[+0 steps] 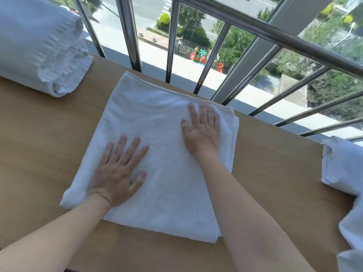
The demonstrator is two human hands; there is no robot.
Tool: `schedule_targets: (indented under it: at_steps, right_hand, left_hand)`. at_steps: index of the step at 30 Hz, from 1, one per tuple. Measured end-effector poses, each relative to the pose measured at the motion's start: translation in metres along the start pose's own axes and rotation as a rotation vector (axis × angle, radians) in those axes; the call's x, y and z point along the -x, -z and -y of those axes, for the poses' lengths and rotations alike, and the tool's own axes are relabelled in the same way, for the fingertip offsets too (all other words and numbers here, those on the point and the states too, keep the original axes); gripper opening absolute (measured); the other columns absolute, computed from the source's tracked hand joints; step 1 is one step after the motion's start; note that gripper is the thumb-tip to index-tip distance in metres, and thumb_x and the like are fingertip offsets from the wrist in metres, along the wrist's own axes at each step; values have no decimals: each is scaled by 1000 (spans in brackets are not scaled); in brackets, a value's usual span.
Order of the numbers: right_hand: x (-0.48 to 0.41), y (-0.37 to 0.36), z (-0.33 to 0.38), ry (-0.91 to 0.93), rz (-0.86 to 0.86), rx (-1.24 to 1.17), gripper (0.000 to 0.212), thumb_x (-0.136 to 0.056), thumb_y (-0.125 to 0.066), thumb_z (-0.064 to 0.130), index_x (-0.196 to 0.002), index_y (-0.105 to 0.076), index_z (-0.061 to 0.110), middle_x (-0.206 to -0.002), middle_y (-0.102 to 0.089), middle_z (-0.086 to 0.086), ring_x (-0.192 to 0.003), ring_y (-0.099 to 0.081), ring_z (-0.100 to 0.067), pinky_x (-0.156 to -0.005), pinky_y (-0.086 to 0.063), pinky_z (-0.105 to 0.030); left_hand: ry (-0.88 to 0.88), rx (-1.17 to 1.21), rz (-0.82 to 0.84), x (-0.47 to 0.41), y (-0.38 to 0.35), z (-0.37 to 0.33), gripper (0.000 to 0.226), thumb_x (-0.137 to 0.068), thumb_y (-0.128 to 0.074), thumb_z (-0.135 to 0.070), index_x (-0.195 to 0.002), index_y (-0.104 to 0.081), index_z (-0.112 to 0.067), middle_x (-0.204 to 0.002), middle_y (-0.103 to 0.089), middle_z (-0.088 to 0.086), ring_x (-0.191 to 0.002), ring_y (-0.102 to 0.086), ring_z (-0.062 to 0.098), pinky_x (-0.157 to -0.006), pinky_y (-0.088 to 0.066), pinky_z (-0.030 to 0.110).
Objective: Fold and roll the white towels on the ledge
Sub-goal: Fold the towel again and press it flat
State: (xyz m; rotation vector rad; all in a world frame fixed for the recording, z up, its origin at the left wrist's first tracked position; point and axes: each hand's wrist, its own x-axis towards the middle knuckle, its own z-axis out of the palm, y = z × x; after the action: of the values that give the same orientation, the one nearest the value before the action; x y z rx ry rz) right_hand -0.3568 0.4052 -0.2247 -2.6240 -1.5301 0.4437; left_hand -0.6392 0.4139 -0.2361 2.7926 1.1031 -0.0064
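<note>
A white towel (153, 118), folded into a broad rectangle of several layers, lies flat in the middle of the wooden ledge (39, 146). My left hand (117, 171) presses on its near left part, palm down, fingers spread and straight. My right hand (202, 130) lies flat on the towel's far right part, fingers straight, close to the folded corner. Neither hand grips the cloth.
A rolled white towel (37, 48) lies at the far left of the ledge. More white towels (345, 169) sit at the right edge. A metal railing (172, 42) with window glass behind it borders the far side of the ledge.
</note>
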Motion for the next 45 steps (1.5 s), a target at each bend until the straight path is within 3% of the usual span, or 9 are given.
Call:
schedule_targets:
  at_steps: [7,11,15,24,28,31,34,40,45]
  right_hand:
    - [-3,12,-30,-238,-64,-37,65,-104,-15,49,-160,1,20,-168,4,-2,-153,13,-18,-122,10,-44]
    - [59,-11,41,-48,-148,-179,64,-103,-21,45,-160,-4,21,-168,1,-1,-153,10,-20,-123,10,-45]
    - [144,-48,70,80,-97,-121,61,-104,-29,47,-159,-14,28,-167,-7,-3,-154,2,-23,-124,-4,-52]
    - [188,-39,-29,-369,-103,17,63,-102,-13,53,-160,-4,29,-167,2,-4,-154,-3,-29,-123,-4,-52]
    - [171,-35,26,-341,-195,-42,63,-104,-18,44,-160,-9,17,-167,-1,-5,-154,2,-27,-123,1,-51]
    - [147,-46,96,-212,-182,-170,60,-104,-17,44,-160,-9,25,-167,3,-2,-154,8,-22,-123,8,-44]
    - [131,-58,134,-279,-117,-172,60,-102,-12,46,-159,-7,32,-166,8,3,-153,15,-21,-121,13,-47]
    - [128,-69,142,-333,-291,-84,59,-99,-37,40,-156,-30,25,-165,-21,-5,-153,-10,-29,-122,-10,-56]
    - [123,-75,142,-326,-361,-37,61,-94,-45,39,-153,-39,22,-162,-30,-6,-151,-20,-32,-120,-16,-58]
  left_hand:
    - [8,14,-37,-2,-1,0,70,-95,-33,-51,-159,-25,-26,-168,-17,1,-155,-11,30,-123,-15,56]
    - [10,12,-45,-1,0,0,69,-94,-34,-49,-159,-26,-26,-167,-19,1,-155,-12,29,-123,-14,55]
    - [22,26,-48,0,-1,-1,69,-93,-35,-49,-158,-27,-27,-167,-21,1,-155,-13,29,-124,-12,53]
    - [4,48,-21,-1,0,-2,67,-96,-32,-47,-159,-25,-26,-167,-20,3,-154,-13,32,-124,-11,54]
    - [-1,64,55,0,7,-3,64,-100,-26,-44,-161,-18,-26,-168,-12,2,-155,-5,31,-125,-2,50]
    - [-73,102,99,4,9,3,59,-103,-20,-41,-160,-15,-26,-168,-10,1,-155,0,26,-124,7,43]
    - [-176,113,135,-3,14,27,55,-104,-18,-40,-158,-17,-29,-167,-14,-1,-154,-5,25,-124,5,39]
    - [-290,57,140,-72,18,59,58,-104,-14,-41,-161,-9,-30,-169,-2,-5,-156,1,23,-126,3,44]
    - [-356,83,165,-158,21,70,55,-104,-8,-48,-159,-1,-43,-167,9,-11,-154,13,17,-123,16,37]
